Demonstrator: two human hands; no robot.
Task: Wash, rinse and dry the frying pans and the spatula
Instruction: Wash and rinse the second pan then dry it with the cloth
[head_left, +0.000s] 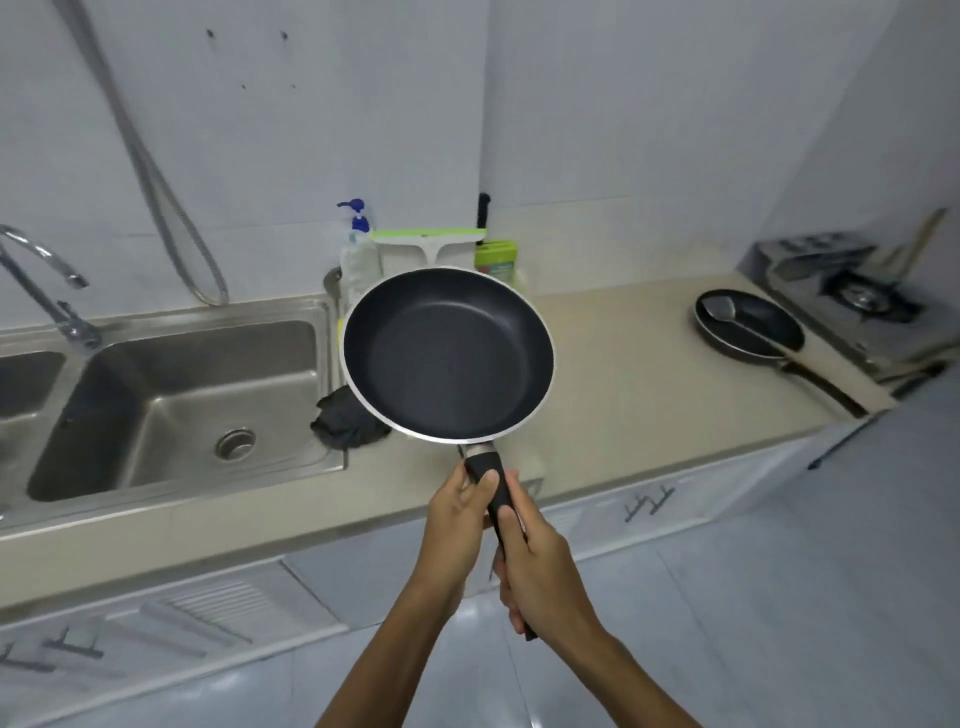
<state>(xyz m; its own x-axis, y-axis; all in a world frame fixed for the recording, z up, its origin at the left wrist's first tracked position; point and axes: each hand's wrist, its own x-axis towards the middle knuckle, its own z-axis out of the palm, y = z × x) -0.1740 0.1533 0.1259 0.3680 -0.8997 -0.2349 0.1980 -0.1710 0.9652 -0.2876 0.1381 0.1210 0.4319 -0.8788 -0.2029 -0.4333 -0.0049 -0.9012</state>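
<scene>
Frying pan (448, 355), dark inside, is held tilted in the air above the countertop (613, 374) beside the sink (171, 395). Its black handle (493, 488) is clasped by the left hand (457, 512) and right hand (540, 566), fingers wrapped around it. A second pan (750, 325) is seen on the counter, holding a spatula (719, 310).

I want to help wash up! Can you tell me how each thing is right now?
Held frying pan: lifted, empty, tilted toward the camera.
Left hand: gripping the pan handle.
Right hand: gripping the handle lower down.
Second frying pan: on the counter, spatula resting in it.
Sink: empty.
Faucet: no water running.
</scene>
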